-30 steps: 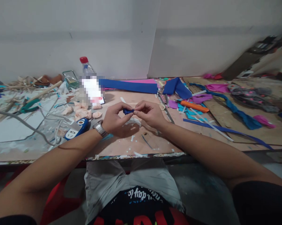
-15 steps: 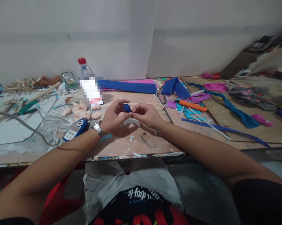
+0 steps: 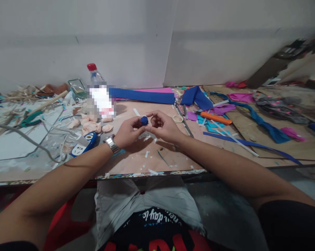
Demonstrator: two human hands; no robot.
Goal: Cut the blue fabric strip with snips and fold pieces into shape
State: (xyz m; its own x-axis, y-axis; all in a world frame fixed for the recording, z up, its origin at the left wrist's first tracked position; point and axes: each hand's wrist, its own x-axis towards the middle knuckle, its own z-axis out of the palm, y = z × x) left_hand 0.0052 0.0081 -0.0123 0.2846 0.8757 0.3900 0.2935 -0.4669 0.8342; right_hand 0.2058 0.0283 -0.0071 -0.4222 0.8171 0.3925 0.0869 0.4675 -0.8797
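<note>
A small crumpled dark blue piece [image 3: 144, 121], rounded like a bud, sits between my two hands over the middle of the table. My left hand [image 3: 129, 132], with a metal watch on its wrist, pinches it from the left. From the right, my right hand [image 3: 164, 126] has its thumb at the base of the piece, the fingers curled above. Under the hands lies a whitish ring-like item [image 3: 147, 137], partly covered. A roll of pale tape [image 3: 177, 119] rests right of my right hand.
Behind stand a bottle [image 3: 94, 73] and a blurred lit screen [image 3: 102, 101]. Blue strip [image 3: 144, 96] lies at the back. An orange cutter [image 3: 215, 117] and coloured scraps are on the right. A blue-and-white power socket [image 3: 84, 144], cables and peach-coloured pieces [image 3: 90, 126] lie left.
The blue piece has turned, showing its rounded top, and shifted slightly right. My left fingers have drawn in lower, uncovering a white strip behind. My right fingers have lifted and spread somewhat.
</note>
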